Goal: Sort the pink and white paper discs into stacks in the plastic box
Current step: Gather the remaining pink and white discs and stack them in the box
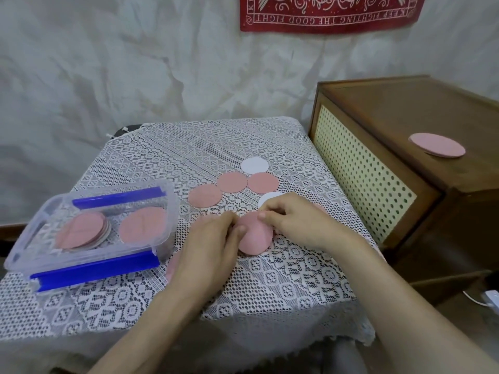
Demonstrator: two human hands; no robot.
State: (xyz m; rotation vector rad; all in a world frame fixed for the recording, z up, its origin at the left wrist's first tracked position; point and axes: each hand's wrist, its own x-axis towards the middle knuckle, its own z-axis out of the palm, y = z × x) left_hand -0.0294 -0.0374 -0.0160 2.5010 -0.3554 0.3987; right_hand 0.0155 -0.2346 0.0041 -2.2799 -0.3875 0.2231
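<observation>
Clear plastic with blue clips, the plastic box (167, 211) sits open at the left, and it is my landmark. Inside it lie two piles, the left pile (81, 230) and the right pile (143, 225), both pink on top. The left pile shows paler edges beneath, so the sorting looks only partly done.

Just right of the box, the left hand (205, 244) curls its fingers onto the near-left edge of the held pink disc (255, 236). The right hand (294, 220), further right of the box, pinches the same disc at its far edge with bent fingers. Neither hand is spread. Thin paper lies flat on cloth, so two hands probably help to peel it up.

Beyond the hands and right of the box, three loose pink discs (232, 182) lie in a row. A white disc (255, 166) sits behind them, and a second white disc (270, 198) is half hidden by the right hand.

Far right of the box stands a wooden cabinet (391, 103), with a stray pink disc (437, 145) on top.

A white lace tablecloth (270, 279) covers the table. Behind the box hangs a crumpled pale sheet (108, 76), and up to the right a red banner (324, 14).
</observation>
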